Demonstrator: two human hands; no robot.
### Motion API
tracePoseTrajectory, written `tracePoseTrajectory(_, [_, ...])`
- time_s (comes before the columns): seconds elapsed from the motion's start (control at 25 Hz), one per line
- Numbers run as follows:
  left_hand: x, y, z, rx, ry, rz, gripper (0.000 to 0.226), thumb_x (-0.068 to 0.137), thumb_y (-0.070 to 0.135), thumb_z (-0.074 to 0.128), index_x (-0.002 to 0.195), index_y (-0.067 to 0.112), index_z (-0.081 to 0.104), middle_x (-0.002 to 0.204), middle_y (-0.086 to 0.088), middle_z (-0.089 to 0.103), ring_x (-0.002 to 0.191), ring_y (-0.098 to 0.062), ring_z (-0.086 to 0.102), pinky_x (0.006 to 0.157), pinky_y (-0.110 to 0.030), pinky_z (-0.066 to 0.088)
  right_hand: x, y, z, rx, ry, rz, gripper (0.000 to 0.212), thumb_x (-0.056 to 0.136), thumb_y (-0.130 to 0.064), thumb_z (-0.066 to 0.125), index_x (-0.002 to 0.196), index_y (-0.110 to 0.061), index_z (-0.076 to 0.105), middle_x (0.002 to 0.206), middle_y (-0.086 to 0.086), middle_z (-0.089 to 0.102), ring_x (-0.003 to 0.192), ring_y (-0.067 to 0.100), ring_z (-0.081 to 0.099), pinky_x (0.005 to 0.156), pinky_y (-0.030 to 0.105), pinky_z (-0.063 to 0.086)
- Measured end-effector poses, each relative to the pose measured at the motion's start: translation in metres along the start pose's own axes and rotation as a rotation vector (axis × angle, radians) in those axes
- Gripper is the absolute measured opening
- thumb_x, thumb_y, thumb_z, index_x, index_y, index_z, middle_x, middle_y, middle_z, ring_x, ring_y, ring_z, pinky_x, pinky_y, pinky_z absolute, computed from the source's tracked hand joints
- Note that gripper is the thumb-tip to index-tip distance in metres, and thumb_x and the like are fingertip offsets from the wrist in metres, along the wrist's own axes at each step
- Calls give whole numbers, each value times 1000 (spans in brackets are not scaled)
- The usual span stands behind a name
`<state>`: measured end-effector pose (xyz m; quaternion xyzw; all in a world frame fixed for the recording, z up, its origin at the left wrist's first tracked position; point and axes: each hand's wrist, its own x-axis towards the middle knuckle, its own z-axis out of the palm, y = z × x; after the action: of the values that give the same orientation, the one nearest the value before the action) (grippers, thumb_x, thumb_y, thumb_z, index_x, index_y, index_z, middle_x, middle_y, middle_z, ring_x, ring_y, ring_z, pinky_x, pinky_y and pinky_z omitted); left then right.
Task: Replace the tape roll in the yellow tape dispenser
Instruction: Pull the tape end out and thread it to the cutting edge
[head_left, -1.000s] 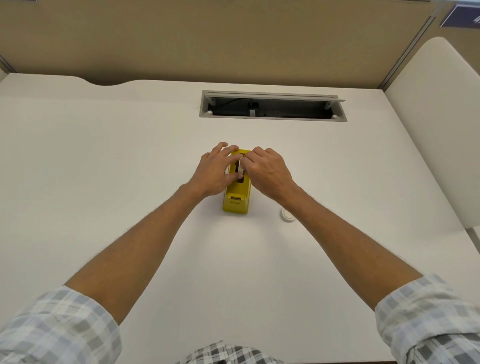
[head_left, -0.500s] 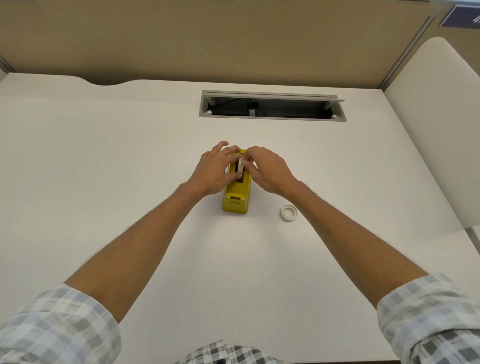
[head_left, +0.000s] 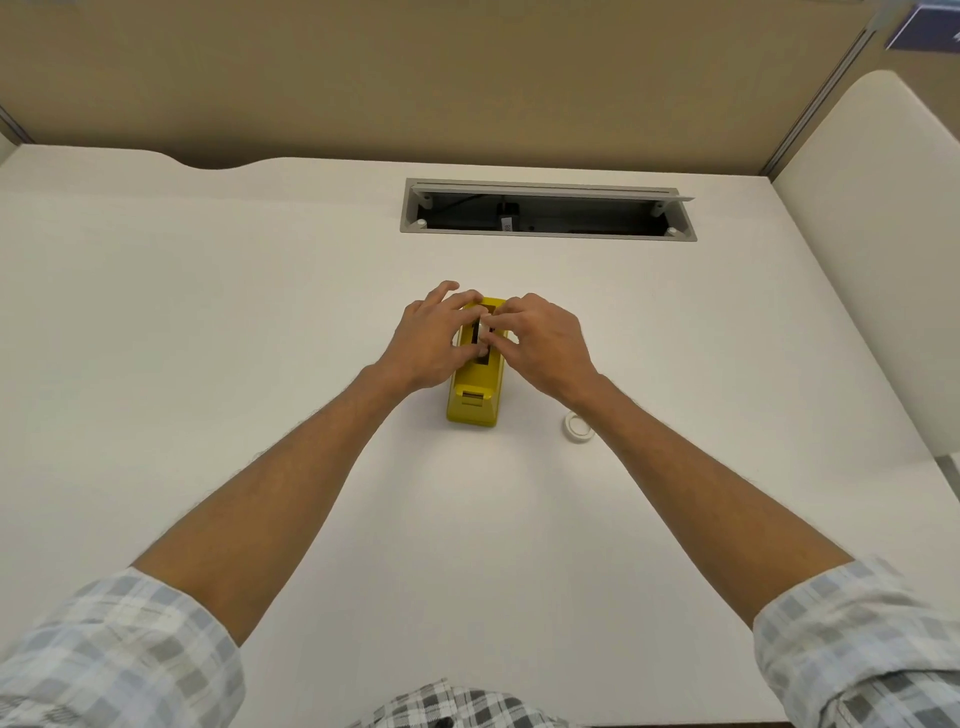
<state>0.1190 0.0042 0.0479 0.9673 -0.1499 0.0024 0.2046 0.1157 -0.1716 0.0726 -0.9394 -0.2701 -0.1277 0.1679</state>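
The yellow tape dispenser (head_left: 475, 395) stands on the white desk (head_left: 208, 322), its cutter end toward me. My left hand (head_left: 428, 340) grips the dispenser's left side, fingers over the top slot. My right hand (head_left: 540, 340) pinches a white tape roll (head_left: 485, 330) at the slot; most of the roll is hidden by my fingers. A second white tape ring (head_left: 576, 427) lies flat on the desk to the right of the dispenser, partly under my right forearm.
A grey cable slot (head_left: 545, 210) is cut into the desk behind the dispenser. A tan partition wall (head_left: 467, 78) runs along the back, and a white side panel (head_left: 872, 234) stands at the right.
My right forearm shifted slightly, uncovering and then partly covering the white ring on the desk. Both hands stay at the dispenser's slot with small finger movements.
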Motion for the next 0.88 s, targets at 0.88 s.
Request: tracePoseTrajectory(0.88, [-1, 2, 0, 22, 3, -6, 49, 89, 44, 62, 134, 26, 53, 151, 4, 43, 145, -24, 24, 112, -51, 26, 3, -8, 2, -209, 20, -130, 4, 88, -7, 67, 92, -6, 69, 82, 9, 69, 72, 27, 61, 54, 31, 38])
